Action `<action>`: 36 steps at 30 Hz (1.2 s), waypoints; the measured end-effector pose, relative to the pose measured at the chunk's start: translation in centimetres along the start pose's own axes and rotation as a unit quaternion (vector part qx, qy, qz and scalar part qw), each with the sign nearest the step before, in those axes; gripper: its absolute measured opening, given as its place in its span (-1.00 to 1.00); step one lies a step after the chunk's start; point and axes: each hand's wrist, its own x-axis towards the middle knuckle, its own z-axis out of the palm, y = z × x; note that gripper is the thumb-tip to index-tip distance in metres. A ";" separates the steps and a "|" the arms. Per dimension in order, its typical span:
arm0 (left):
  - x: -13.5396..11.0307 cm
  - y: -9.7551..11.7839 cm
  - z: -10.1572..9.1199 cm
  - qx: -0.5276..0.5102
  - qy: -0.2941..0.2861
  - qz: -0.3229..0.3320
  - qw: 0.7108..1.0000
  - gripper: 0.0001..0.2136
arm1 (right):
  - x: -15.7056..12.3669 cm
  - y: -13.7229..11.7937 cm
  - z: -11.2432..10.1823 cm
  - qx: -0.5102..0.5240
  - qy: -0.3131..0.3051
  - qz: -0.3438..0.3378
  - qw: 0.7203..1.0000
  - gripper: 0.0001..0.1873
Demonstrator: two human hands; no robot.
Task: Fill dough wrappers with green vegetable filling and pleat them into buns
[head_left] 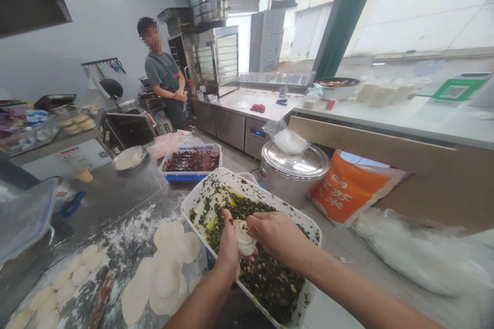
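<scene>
The round white pleated dough bun (246,240) is above the white rectangular plastic tray (191,208) of chopped green filling (274,282). The left hand (230,242) cups it; the right hand's (272,229) fingers pinch its edge. Likely light, soft, tearable: support underneath, grip pleats.

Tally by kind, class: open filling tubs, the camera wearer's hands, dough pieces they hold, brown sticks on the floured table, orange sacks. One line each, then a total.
Green filling tub and dark red filling tub: 2
Left hand and right hand: 2
Dough piece: 1
Brown stick: 1
Orange sack: 1
Total: 7
</scene>
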 end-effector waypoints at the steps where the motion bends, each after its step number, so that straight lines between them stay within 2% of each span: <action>1: 0.0 0.0 0.0 0.000 -0.001 0.001 1.000 -0.40 | 0.0 -0.1 -0.1 0.000 0.000 0.007 1.000 -0.85; 3: 0.1 0.1 0.1 0.002 -0.001 0.000 1.000 -0.42 | 0.1 -0.1 -0.3 0.014 -0.004 0.012 1.000 -0.88; 8: -0.2 0.2 0.0 -0.010 -0.014 0.009 1.000 -0.40 | 0.1 0.0 -0.6 0.022 -0.017 -0.015 1.000 -0.83; 15: -0.3 0.5 0.1 -0.001 -0.019 0.006 1.000 -0.38 | 0.1 -0.3 -0.9 0.028 0.002 0.002 1.000 -0.87; 19: -0.4 0.6 -0.1 -0.016 -0.039 0.011 0.999 -0.37 | 0.0 -0.1 -1.0 0.039 -0.014 -0.005 0.999 -0.83; 23: -0.6 0.4 0.1 -0.041 -0.033 0.037 0.998 -0.43 | -0.1 -0.1 -1.2 0.035 -0.009 -0.008 0.999 -0.76; 28: -0.6 0.7 0.4 -0.035 -0.014 0.015 0.999 -0.43 | 0.0 -0.3 -1.0 0.042 -0.003 0.021 0.999 -0.82; 32: -0.9 0.9 0.3 -0.050 -0.023 0.048 0.997 -0.44 | 0.1 -0.1 -0.8 0.059 0.000 -0.001 0.998 -0.78; 36: -1.1 0.6 0.3 -0.060 -0.002 0.070 0.996 -0.50 | 0.0 0.0 -1.0 0.068 0.007 -0.014 0.998 -0.78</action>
